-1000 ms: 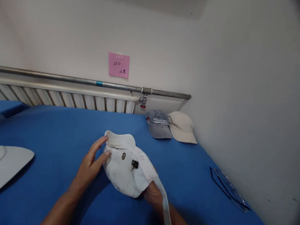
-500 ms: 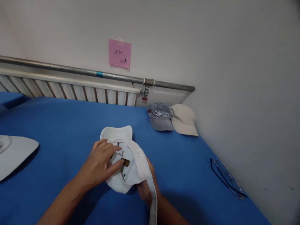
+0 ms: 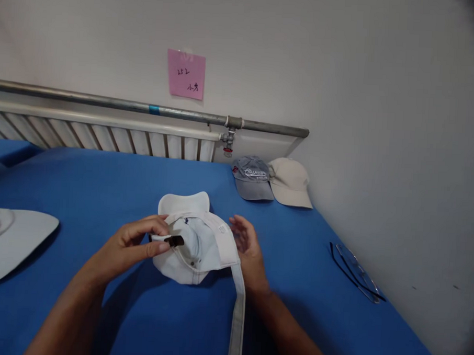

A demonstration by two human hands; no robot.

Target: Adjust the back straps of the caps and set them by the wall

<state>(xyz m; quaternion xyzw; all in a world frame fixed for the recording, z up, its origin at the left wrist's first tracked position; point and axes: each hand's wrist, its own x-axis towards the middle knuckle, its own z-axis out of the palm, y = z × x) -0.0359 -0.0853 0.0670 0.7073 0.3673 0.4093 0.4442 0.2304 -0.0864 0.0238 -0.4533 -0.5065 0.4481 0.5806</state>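
A white baseball cap (image 3: 202, 244) rests on the blue surface with its inside toward me and its brim pointing away. Between thumb and fingers, my left hand (image 3: 134, 243) pinches the short strap end that carries a dark metal buckle (image 3: 175, 241). The long loose strap (image 3: 237, 313) hangs from the cap's right side toward me. Close by the cap's right edge is my right hand (image 3: 251, 254), its fingers apart and partly curled, holding nothing that I can see. The band hides part of that hand.
A grey cap (image 3: 253, 181) and a beige cap (image 3: 290, 182) sit at the back right. Eyeglasses (image 3: 356, 274) lie near the right wall. Another white hat (image 3: 22, 239) is at the left. A radiator (image 3: 136, 139) and a pipe (image 3: 185, 114) run behind the blue cover (image 3: 114, 188).
My left hand has drawn left, lifting the buckle strap out from the cap's opening. My right hand has come off the cap's underside to its right side, fingers loosened. The view has tilted slightly down.
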